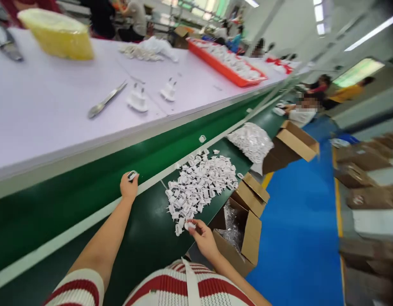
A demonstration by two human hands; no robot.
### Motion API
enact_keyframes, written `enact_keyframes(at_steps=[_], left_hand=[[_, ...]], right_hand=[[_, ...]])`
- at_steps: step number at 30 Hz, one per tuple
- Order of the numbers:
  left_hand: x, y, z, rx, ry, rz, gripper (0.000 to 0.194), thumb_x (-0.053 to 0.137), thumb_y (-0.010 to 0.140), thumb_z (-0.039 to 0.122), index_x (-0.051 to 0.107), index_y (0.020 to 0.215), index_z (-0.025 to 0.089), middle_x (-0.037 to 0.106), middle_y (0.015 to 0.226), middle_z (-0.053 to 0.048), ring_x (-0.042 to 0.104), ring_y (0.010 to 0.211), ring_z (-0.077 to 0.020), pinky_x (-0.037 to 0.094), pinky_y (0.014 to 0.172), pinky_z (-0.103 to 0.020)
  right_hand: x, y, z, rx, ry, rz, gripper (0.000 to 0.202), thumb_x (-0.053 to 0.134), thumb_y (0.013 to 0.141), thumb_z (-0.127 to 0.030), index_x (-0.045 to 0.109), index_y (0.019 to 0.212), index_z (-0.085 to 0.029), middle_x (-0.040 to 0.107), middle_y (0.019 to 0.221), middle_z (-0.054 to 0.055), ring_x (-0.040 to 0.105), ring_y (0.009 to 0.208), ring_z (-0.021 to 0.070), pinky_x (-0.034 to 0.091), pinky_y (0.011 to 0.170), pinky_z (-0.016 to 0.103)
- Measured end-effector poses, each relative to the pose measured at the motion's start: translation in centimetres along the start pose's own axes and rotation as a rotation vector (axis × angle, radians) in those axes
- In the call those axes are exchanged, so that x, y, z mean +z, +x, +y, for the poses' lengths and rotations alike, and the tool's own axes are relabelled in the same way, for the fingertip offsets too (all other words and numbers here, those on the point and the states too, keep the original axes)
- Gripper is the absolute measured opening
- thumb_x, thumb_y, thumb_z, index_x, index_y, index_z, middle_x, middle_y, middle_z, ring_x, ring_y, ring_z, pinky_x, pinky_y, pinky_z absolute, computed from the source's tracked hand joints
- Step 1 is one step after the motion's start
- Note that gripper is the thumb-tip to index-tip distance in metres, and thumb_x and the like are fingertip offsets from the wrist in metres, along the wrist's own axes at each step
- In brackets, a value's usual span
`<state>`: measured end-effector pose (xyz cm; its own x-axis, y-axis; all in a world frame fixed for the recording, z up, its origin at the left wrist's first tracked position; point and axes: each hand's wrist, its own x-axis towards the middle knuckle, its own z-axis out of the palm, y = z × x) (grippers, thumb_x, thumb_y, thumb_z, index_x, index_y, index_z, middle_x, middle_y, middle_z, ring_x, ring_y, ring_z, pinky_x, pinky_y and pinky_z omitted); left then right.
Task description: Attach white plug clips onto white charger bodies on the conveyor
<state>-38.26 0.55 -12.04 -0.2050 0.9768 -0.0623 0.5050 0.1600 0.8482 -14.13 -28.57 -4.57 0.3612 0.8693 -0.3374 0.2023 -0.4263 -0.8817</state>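
My left hand [129, 185] is closed on a small white plug housing [132, 175] with a dark opening, over the edge of the green conveyor belt [166, 159]. Near the close end of a heap of white plug parts [203, 180], my right hand [203, 239] pinches another white plug part [189, 225]. The heap lies on the dark green worktop [145, 229] between and beyond my hands. On the belt farther along sits a single white plug housing [202, 138].
An open cardboard box [252, 238] with clear plastic inside stands right of the worktop. A bag of white parts [252, 142] lies beyond the heap. The raised white shelf [56, 114] holds tweezers [107, 100], two plug pieces [138, 98], a yellow roll [58, 36] and a red tray [226, 63].
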Motion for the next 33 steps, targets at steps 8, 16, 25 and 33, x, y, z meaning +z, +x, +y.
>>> enact_keyframes(at_steps=[8,16,25,33], left_hand=[[-5.2,-14.7,6.1,0.136,-0.212,-0.063,0.040,0.079,0.080,0.047,0.072,0.109,0.020,0.070,0.114,-0.008,0.064,0.092,-0.0200,0.052,0.079,-0.031],[-7.3,-33.4,11.8,-0.298,-0.809,-0.165,0.058,0.076,0.086,0.058,0.064,0.123,0.015,0.071,0.091,-0.006,0.066,0.082,-0.0190,0.053,0.081,-0.034],[-7.7,-40.8,12.7,-0.451,-1.131,0.025,0.057,0.091,0.074,0.038,0.056,0.115,0.017,0.061,0.092,0.001,0.057,0.072,-0.0102,0.046,0.065,-0.023],[-14.5,-39.0,12.1,-0.359,-1.012,-0.152,0.037,0.073,0.085,0.026,0.047,0.111,0.020,0.066,0.089,0.002,0.058,0.072,-0.0104,0.045,0.075,-0.026]], right_hand=[[-2.4,3.1,-5.2,0.119,0.349,-0.261,0.047,0.090,0.065,-0.051,0.073,0.099,-0.022,0.075,0.099,0.005,0.065,0.084,0.0183,0.053,0.082,0.033],[-6.6,1.9,-9.8,0.299,0.445,-0.833,0.045,0.096,0.061,-0.047,0.072,0.090,-0.023,0.075,0.096,0.002,0.073,0.084,0.0167,0.054,0.063,0.022],[-5.3,0.2,-11.5,0.407,0.412,-1.091,0.040,0.096,0.065,-0.039,0.076,0.095,-0.021,0.075,0.091,0.001,0.072,0.078,0.0116,0.054,0.060,0.016],[0.0,-2.8,-12.9,0.169,0.293,-1.044,0.033,0.091,0.072,-0.040,0.078,0.098,-0.025,0.074,0.099,0.002,0.068,0.087,0.0147,0.056,0.075,0.023]])
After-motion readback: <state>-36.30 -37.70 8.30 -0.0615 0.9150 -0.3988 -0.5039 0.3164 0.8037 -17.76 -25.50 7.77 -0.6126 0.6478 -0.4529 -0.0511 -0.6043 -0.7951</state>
